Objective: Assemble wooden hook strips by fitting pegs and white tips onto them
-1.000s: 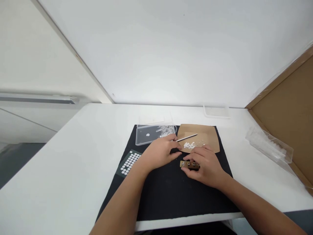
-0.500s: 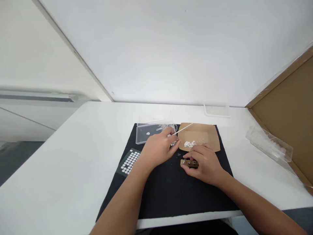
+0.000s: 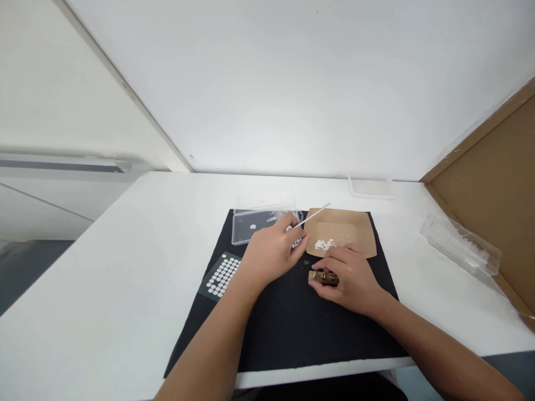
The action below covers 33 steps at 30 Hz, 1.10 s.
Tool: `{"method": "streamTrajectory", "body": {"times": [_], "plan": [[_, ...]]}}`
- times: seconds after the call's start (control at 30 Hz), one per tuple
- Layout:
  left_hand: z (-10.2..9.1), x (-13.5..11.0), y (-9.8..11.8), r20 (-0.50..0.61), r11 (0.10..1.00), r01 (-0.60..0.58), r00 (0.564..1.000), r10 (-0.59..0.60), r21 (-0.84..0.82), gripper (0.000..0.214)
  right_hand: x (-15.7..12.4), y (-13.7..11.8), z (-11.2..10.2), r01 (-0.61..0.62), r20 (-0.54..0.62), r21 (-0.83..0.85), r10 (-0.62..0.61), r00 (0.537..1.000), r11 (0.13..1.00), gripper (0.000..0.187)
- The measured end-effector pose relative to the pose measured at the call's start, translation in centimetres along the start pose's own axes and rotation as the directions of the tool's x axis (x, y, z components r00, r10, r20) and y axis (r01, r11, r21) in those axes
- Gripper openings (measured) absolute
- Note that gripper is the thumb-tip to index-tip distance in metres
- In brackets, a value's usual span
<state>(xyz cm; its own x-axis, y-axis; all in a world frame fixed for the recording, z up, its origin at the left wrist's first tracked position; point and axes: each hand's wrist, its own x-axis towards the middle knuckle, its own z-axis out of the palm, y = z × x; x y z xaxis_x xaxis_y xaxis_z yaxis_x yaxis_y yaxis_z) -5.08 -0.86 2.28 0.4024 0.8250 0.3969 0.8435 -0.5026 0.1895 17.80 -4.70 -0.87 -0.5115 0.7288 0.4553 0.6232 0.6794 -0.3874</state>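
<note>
Slim white stick point(image 3: 314, 216), its tip a second earlier over the kraft-paper tray point(image 3: 364, 233), now swung so that the tip shows past the tray's far rim. Right hand and block nearly unmoved.

Left hand point(image 3: 270, 248): just left of the tray, fingers pinched on the stick, which slants up toward the tray's far side. White-dotted patch point(image 3: 296, 243) visible between thumb and fingers; whether gripped, cannot tell.

Right hand point(image 3: 353, 278): at the tray's near edge, thumb and fingers closed about a narrow brown block point(image 3: 329, 278) with small metallic fittings, block directly on the near side of the tray.

White chips point(image 3: 324, 245): loose heap inside the tray, toward its near left. Small clear bits point(image 3: 345, 239): inside, right of the chips.

Clear plastic case point(image 3: 240, 238): left of the tray, partly behind the left hand; one white disc point(image 3: 253, 226) and clear slivers point(image 3: 284, 214) within.

Dark green sheet point(image 3: 208, 281), rows of white dots: farther left of the tray, toward the wearer.

Clear plastic box point(image 3: 462, 248): well right of the tray.

Black mat point(image 3: 288, 334): under the tray.
</note>
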Motion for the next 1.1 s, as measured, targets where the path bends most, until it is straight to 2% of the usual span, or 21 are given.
{"method": "streamTrajectory", "body": {"times": [0.37,0.6,1.1], "plan": [[0.29,-0.09,-0.05,-0.014,1.000,0.000,1.000,-0.001,-0.006,0.031,0.04,-0.04,-0.06,0.001,-0.009,-0.005,-0.001,1.000,1.000,0.015],[0.11,-0.05,0.08,0.018,1.000,0.021,1.000,-0.020,-0.018,0.031,0.05,-0.02,-0.04,0.004,-0.006,-0.014,-0.004,1.000,1.000,0.013],[0.28,-0.03,0.10,-0.021,1.000,-0.006,1.000,0.005,-0.019,0.029,0.02,0.04,0.03,-0.002,0.004,-0.013,0.002,1.000,1.000,0.014]]}}
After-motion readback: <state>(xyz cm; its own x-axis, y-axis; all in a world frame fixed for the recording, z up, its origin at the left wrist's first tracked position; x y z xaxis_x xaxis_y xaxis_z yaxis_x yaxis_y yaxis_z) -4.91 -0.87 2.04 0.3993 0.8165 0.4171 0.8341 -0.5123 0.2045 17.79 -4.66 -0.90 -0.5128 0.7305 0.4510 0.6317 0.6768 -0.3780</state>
